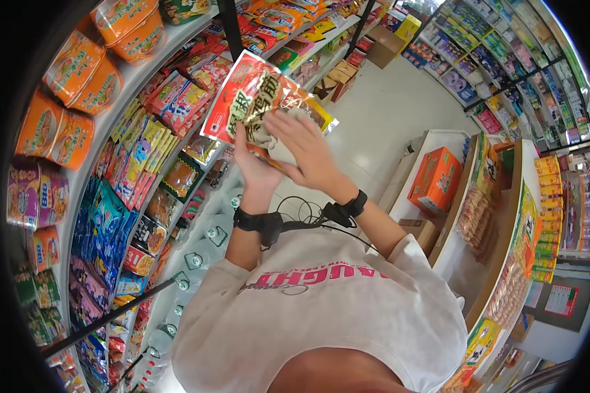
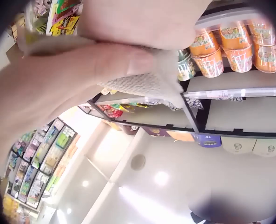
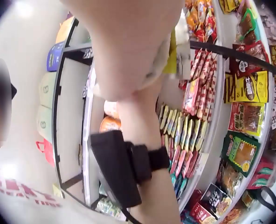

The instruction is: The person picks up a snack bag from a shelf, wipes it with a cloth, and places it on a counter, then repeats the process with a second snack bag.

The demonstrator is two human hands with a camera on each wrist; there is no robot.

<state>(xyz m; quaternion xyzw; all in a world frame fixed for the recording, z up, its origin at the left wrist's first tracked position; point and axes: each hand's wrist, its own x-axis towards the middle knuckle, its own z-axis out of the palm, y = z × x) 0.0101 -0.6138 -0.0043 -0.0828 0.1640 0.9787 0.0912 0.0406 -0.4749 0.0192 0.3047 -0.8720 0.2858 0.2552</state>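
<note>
My left hand (image 1: 255, 165) holds up a red, foil-shiny snack bag (image 1: 246, 92) by its lower edge, with the thumb on the front and the other fingers hidden behind. Large dark characters are printed across the bag. My right hand (image 1: 305, 147) lies flat with straight fingers over a greyish-white cloth (image 1: 261, 135), pressing it against the bag's face. In the left wrist view the cloth (image 2: 142, 86) shows a coarse weave beside a thumb. From the right wrist view, the right hand (image 3: 128, 42) covers most of the bag and cloth.
Shelves on the left carry orange instant-noodle tubs (image 1: 52, 131), hanging snack packets (image 1: 137, 160) and large bottles (image 1: 193, 261) below. To the right, a wooden-edged rack and an orange carton (image 1: 434, 180) stand close. Tiled floor (image 1: 367, 124) runs ahead. Cables join the wrist straps.
</note>
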